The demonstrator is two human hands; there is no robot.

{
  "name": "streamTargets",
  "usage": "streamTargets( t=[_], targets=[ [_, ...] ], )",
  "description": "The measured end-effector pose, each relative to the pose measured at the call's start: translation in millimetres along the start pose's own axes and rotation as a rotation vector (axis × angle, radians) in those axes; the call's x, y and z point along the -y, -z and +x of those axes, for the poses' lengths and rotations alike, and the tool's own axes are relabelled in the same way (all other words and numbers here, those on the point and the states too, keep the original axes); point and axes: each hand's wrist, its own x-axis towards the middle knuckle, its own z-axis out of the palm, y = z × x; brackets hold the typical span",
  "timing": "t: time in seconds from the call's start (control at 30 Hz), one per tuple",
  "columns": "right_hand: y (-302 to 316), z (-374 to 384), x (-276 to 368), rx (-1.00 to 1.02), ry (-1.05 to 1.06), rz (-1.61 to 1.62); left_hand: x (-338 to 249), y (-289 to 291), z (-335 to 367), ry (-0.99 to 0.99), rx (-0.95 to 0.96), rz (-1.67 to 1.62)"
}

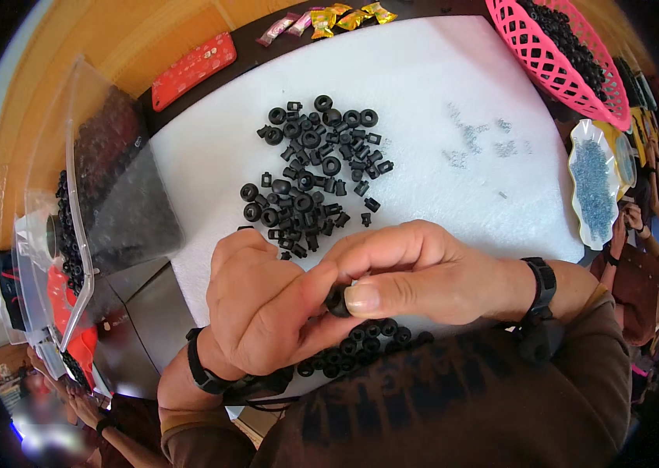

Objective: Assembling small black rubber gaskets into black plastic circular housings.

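Note:
A small round black plastic cord lock (336, 301) is pinched between my two hands, above the near part of the white foam sheet (454, 70). My left hand (263, 304) has its fingers curled around one side of it, while the thumb of my right hand (431, 277) presses on the other side. Fingers cover most of the piece. Just beyond my hands lies a loose pile of black cord lock parts (304, 203), round hollow shells mixed with small plungers. Close to my body, several round black pieces (372, 331) sit grouped together, partly hidden by my hands.
Tiny metal springs (466, 136) are scattered on the sheet's right. A white scalloped dish (595, 191) of them stands at its edge, below a pink basket (579, 54) of black parts. At left is a clear plastic bin (80, 257). Wrapped sweets (329, 22) and a red case (193, 72) lie behind.

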Motion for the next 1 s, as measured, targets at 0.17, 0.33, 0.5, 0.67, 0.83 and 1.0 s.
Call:
streamTargets(
  t=[0.17,0.33,0.5,0.67,0.83,1.0],
  targets=[
    [1,-2,-3,-0.004,0.03,0.021,-7,5,-1,0.05,-0.013,0.064],
    [0,-1,-1,-0.006,0.025,-0.01,-5,3,2,-0.048,-0.103,0.102],
    [2,-2,0,-0.05,0.069,-0.126,-5,5,-7,-0.045,-0.004,0.179],
    [-3,-1,-3,-0.101,0.143,-0.171,-9,5,-6,-0.112,-0.009,0.302],
    [-3,0,-8,-0.171,0.208,-0.25,-2,1,-5,-0.092,-0.003,0.222],
    [0,0,-7,-0.154,0.121,-0.222,5,-1,-6,-0.052,0.022,0.06]
  ],
)
